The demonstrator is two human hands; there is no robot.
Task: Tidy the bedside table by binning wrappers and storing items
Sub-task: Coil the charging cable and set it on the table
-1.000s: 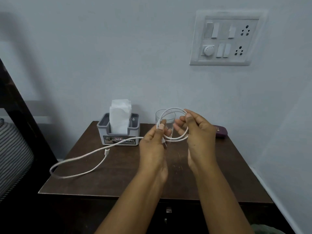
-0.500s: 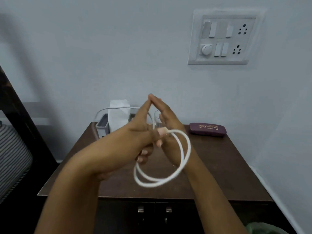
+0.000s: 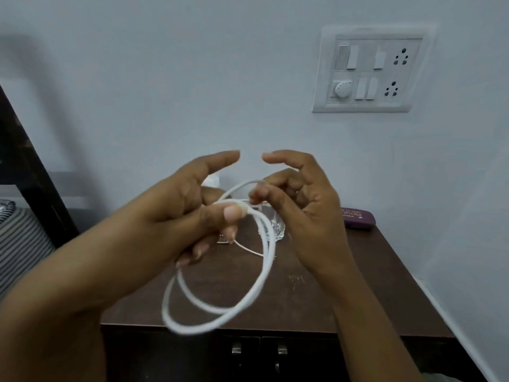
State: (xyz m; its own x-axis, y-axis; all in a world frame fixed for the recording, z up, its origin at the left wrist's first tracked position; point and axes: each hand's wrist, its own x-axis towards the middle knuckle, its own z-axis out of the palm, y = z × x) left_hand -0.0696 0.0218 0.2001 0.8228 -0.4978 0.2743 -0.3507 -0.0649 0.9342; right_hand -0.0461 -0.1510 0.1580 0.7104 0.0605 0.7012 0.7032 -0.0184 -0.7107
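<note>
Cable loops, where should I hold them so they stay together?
Pinch the cable at the coil's top, from above, where the thumb of the left hand presses the strands together. Lower down the loops hang spread apart, so a grip there might catch only one.

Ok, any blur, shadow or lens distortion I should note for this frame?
Head view: the white cable smears with motion blur in its lower loops; left hand and right hand look fairly sharp; dim soft light, broad shadow on the wall upper left; wide lens skews the switch panel.
</note>
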